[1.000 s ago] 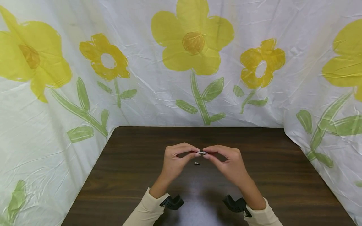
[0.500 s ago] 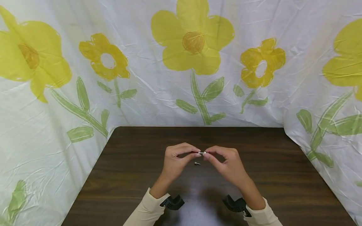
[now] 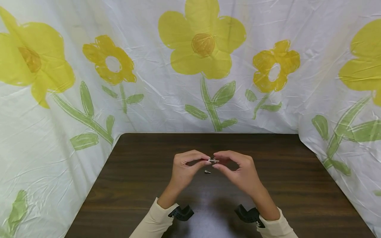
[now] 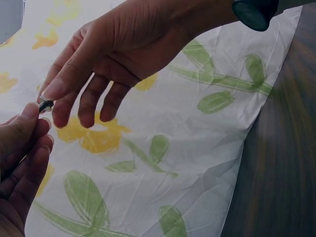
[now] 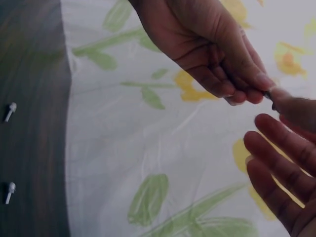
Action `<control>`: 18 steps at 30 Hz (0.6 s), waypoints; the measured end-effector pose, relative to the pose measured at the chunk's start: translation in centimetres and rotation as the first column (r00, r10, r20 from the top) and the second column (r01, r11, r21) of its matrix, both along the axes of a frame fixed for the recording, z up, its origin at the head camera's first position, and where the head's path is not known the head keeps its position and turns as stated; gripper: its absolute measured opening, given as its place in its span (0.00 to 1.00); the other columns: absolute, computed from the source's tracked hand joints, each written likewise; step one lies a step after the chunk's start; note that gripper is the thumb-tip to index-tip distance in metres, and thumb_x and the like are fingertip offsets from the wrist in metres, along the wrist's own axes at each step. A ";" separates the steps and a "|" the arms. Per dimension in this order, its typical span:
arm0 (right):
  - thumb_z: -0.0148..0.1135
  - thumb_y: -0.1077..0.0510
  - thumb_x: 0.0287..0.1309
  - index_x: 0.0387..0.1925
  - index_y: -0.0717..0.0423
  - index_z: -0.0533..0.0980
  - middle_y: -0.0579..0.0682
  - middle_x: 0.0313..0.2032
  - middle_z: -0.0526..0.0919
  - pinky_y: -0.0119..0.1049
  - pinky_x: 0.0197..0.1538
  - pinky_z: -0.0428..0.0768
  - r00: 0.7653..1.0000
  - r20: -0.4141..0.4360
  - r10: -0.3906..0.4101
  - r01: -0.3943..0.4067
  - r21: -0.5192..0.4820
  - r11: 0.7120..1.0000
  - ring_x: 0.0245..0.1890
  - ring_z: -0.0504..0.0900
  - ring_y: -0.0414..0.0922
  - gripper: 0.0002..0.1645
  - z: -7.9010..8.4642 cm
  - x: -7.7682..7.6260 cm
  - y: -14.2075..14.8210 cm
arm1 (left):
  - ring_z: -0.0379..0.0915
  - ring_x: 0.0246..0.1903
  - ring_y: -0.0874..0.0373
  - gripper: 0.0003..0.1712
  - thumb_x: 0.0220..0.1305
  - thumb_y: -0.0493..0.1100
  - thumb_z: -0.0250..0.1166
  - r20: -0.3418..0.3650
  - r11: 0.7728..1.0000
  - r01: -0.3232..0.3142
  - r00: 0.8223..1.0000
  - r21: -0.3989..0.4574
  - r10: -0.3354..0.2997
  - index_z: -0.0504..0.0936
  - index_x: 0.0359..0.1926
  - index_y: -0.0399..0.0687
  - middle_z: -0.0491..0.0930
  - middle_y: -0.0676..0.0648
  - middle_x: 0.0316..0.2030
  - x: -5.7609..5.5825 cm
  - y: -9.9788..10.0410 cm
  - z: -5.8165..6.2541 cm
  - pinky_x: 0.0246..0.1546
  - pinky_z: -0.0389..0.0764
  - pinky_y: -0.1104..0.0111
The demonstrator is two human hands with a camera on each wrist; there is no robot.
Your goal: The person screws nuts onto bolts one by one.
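Note:
A small silvery bolt [image 3: 214, 161] with a wider, nut-like ring on its shank is held level above the table. My left hand [image 3: 185, 167] pinches its left end between thumb and forefinger. Around the bolt's free right end, the thumb and forefinger of my right hand [image 3: 239, 167] stand apart, with a gap to the shank in the head view. In the left wrist view, the right thumb overlaps the bolt [image 4: 46, 104], so contact is hard to judge there. The right hand's other fingers [image 5: 276, 168] are spread and loose.
Below the hands, one bolt [image 3: 207, 172] lies on the dark wooden table [image 3: 143, 185]. The right wrist view has two bolts, an upper bolt [image 5: 10, 112] and a lower bolt [image 5: 10, 192], lying on the tabletop. A flowered white curtain [image 3: 166, 109] hangs around the table's edges.
My right thumb and forefinger were together on the bolt's right end half a second ago; now they have parted and bare it. The left hand and the bolt on the table stay put.

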State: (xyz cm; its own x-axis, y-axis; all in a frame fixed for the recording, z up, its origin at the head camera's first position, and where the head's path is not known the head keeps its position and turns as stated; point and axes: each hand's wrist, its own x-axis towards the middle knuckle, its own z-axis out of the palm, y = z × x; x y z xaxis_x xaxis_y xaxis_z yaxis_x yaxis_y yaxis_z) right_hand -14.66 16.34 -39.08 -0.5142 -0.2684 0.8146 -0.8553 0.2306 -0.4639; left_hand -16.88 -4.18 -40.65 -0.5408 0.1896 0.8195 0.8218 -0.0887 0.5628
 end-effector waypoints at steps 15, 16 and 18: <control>0.76 0.76 0.43 0.41 0.59 0.86 0.50 0.36 0.89 0.32 0.40 0.85 0.999 -0.024 0.033 -0.033 -0.008 0.999 0.35 0.88 0.45 0.21 0.0 -0.1 -0.1 | 0.85 0.32 0.54 0.10 0.52 0.23 0.74 0.005 1.000 0.012 1.000 0.002 -0.012 0.89 0.36 0.36 0.87 0.43 0.31 0.0 0.0 0.0 0.34 0.85 0.65; 0.76 0.77 0.42 0.41 0.58 0.86 0.50 0.36 0.89 0.32 0.40 0.85 0.999 -0.017 0.030 -0.030 -0.005 1.000 0.35 0.88 0.44 0.22 0.0 -0.1 -0.1 | 0.85 0.32 0.54 0.10 0.52 0.23 0.74 0.003 1.000 0.012 1.000 0.001 -0.012 0.89 0.36 0.36 0.87 0.43 0.31 0.0 0.0 0.0 0.34 0.85 0.65; 0.75 0.77 0.44 0.41 0.56 0.86 0.49 0.36 0.89 0.30 0.41 0.84 1.000 0.001 0.022 -0.022 0.001 1.000 0.35 0.88 0.44 0.21 -0.1 0.0 -0.1 | 0.85 0.32 0.54 0.11 0.51 0.23 0.74 -0.004 1.000 0.016 1.000 0.000 -0.016 0.89 0.36 0.36 0.87 0.42 0.31 0.0 0.0 0.0 0.34 0.85 0.65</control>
